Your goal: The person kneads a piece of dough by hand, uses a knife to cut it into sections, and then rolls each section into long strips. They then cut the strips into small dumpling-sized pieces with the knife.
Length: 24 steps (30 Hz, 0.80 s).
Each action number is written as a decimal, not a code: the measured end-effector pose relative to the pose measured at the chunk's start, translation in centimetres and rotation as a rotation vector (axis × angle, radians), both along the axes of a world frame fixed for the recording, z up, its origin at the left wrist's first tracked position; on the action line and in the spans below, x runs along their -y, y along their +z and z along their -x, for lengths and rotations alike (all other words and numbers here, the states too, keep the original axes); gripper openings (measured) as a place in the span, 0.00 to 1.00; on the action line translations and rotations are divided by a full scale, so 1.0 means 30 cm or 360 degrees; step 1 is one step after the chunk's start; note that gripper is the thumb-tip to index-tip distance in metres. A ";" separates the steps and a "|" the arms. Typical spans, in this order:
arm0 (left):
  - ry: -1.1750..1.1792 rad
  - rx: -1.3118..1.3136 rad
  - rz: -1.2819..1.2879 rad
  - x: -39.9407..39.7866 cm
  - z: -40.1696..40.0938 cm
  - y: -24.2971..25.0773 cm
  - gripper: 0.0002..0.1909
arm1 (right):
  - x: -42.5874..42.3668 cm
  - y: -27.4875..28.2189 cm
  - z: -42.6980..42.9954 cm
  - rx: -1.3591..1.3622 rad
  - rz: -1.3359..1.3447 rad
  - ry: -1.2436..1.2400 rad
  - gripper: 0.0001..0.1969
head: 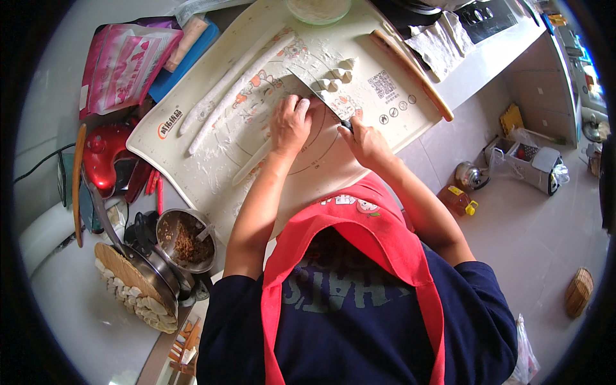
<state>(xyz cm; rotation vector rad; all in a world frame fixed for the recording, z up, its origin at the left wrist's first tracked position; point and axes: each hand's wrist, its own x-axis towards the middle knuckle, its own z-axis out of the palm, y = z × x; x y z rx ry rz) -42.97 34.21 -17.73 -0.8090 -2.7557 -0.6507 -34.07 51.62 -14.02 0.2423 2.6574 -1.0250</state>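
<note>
My left hand (290,126) rests its fingers on a rope of dough (251,162) on the cream kneading mat (399,130). The rope runs down and left from beneath the palm; its far end is hidden by my fingers. In my right hand (369,144) is the black handle of a kitchen knife (329,107), its blade seen nearly edge-on just beyond my left fingertips. Several small cut dough pieces (332,84) lie in a row past the blade. Two longer floured ropes, a nearer one (243,92) and a farther one (219,86), lie side by side at the left.
A wooden rolling pin (411,74) lies along the mat's right edge. At the far edge sits a glass bowl of flour (318,10). To the left are a metal bowl of filling (185,240), a wooden board with dumplings (126,284) and a pink bag (127,67).
</note>
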 end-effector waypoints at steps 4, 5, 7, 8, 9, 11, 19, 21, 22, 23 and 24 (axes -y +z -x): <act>-0.0008 -0.0005 -0.0032 0.040 0.037 -0.003 0.09 | -0.008 -0.003 -0.003 0.0007 0.0028 -0.0016 0.19; -0.0003 -0.0006 -0.0034 0.044 0.040 0.000 0.09 | -0.008 0.002 -0.001 0.0009 0.0056 -0.0009 0.19; -0.0008 0.0101 -0.0197 0.042 0.046 0.018 0.08 | 0.010 0.021 -0.012 -0.0081 0.0055 -0.0003 0.18; -0.0054 0.0057 -0.0209 0.054 0.053 0.013 0.08 | 0.021 0.035 -0.013 -0.0173 0.0058 0.0001 0.18; -0.0055 0.0058 -0.0213 0.054 0.053 0.015 0.08 | 0.034 0.057 -0.004 -0.0151 0.0092 0.0001 0.18; -0.0073 0.0041 -0.0201 0.053 0.055 0.022 0.09 | 0.050 0.065 0.000 -0.0058 0.0047 0.0033 0.18; -0.0023 0.0029 -0.0070 0.049 0.047 0.006 0.06 | 0.051 0.008 0.013 -0.0001 0.0011 0.0034 0.18; -0.0015 0.0026 -0.0103 0.050 0.039 0.007 0.07 | 0.052 -0.006 0.013 0.0031 0.0017 0.0034 0.18; 0.0023 0.0059 -0.0102 0.053 0.030 0.006 0.06 | 0.054 -0.009 0.012 -0.0002 0.0003 0.0024 0.17; 0.0061 0.0092 -0.0102 0.057 0.020 0.005 0.06 | 0.055 -0.012 0.010 -0.0036 -0.0011 0.0014 0.17; 0.0063 0.0090 -0.0102 0.060 0.006 0.002 0.06 | 0.052 -0.018 0.008 -0.0038 -0.0011 0.0015 0.17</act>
